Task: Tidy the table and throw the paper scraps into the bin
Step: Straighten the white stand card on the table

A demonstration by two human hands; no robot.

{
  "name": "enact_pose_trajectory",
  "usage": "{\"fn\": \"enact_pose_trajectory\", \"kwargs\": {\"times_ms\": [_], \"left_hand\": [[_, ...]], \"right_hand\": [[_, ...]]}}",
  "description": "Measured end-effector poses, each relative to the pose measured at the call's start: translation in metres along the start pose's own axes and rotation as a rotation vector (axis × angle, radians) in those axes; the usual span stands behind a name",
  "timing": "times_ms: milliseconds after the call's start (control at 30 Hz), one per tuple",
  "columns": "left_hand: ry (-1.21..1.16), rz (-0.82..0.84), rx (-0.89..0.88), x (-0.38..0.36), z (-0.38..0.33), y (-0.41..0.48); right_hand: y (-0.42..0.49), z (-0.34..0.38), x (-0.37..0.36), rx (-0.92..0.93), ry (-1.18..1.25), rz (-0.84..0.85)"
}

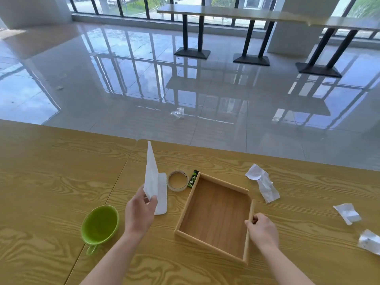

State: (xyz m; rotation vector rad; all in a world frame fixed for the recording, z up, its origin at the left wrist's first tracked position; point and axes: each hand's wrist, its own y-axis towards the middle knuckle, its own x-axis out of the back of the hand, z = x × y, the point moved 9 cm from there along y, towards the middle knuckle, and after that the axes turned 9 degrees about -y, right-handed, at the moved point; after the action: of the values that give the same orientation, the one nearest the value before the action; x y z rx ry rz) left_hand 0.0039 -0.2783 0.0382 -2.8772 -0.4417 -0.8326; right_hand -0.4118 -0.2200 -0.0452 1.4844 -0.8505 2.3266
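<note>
My left hand pinches the lower corner of a white paper sheet and holds it upright above the wooden table. A flat white rounded piece lies on the table right behind it. My right hand grips the right rail of an empty wooden tray. Three crumpled paper scraps lie to the right: one beside the tray's far corner, one farther right, one at the frame's right edge. No bin is in view.
A green cup stands left of my left hand. A roll of clear tape and a small green-black packet lie by the tray's far left corner. A clear wrapper lies on the shiny floor beyond the table edge.
</note>
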Motion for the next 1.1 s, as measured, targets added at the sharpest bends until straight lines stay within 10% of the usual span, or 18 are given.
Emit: {"fn": "enact_pose_trajectory", "kwargs": {"times_ms": [1100], "left_hand": [[-0.020,0.081,-0.057,0.020,0.012,0.099]], "right_hand": [[0.013,0.086,-0.041,-0.129,0.216,0.065]]}}
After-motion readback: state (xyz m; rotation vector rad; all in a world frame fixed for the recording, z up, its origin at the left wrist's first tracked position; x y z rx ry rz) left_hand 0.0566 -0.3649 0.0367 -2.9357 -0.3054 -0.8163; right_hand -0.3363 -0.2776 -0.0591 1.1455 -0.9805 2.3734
